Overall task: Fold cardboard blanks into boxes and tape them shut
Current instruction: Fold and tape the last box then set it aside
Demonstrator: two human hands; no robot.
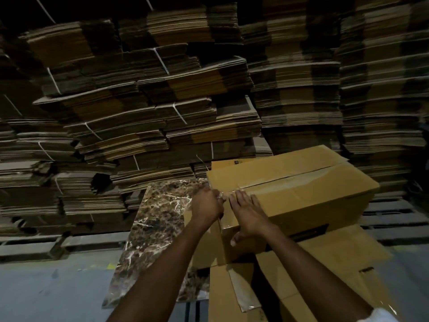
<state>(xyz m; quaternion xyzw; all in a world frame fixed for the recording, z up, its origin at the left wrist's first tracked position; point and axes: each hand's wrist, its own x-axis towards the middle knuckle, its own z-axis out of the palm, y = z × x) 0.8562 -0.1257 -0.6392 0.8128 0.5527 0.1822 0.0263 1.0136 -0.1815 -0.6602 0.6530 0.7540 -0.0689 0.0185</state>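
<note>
The clear tape is pinched by the curled left hand and is best kept taut. The cardboard box is pressed down by the flat, spread right hand.

Forearms bare; white sleeve on right arm.

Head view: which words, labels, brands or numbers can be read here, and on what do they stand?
Nothing is legible.
Small dark printed mark on the far flap of the cardboard box: too small and blurred to read.
Dark mark on the flattened cardboard below it: blurred, unreadable.
</note>
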